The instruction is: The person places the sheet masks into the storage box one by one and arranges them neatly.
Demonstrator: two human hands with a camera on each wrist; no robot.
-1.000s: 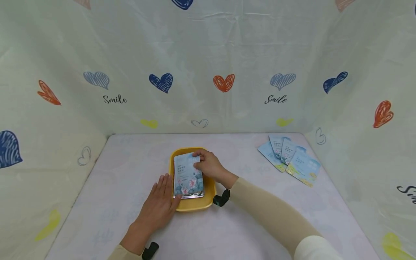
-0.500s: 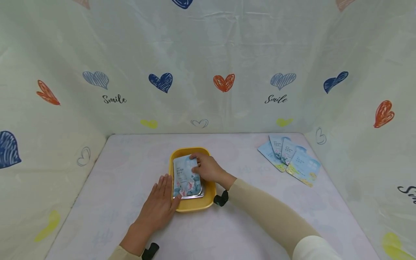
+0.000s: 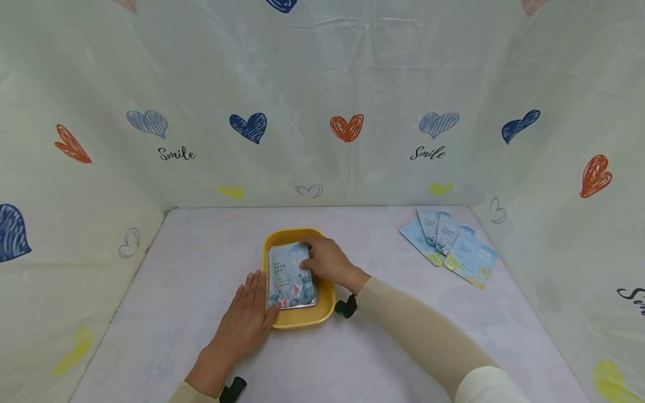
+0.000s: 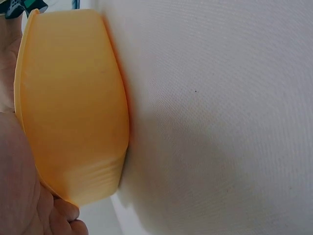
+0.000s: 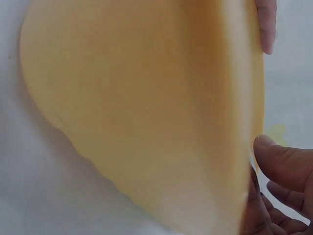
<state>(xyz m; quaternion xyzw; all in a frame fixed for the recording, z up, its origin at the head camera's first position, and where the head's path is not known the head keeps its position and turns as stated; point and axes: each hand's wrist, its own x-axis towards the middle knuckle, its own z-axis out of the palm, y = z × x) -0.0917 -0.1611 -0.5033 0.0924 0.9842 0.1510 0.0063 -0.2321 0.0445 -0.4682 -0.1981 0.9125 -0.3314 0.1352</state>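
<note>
1. Sachet [image 3: 290, 275], pale blue with a flower print, lies in the yellow tray [image 3: 302, 320] at the middle of the table [image 3: 166, 313], on top of at least one more packet whose silver edge shows beneath. In the head view the right hand [image 3: 328, 259] rests on its far right corner, fingers curled over it; the left hand [image 3: 247, 319] lies flat, fingers straight, against the tray's left wall. Four spare sachets [image 3: 450, 239] fan out well apart at the far right. The step looks like settling the sachet flat in the tray; a next move would call for letting go without dragging it.
2. The left wrist view adds only the tray's outer wall [image 4: 73, 107] against the cloth, palm touching it.
3. The right wrist view shows the tray's other wall [image 5: 146, 112] with fingertips [image 5: 286, 164] just beside the rim; the sachet itself is hidden here.
</note>
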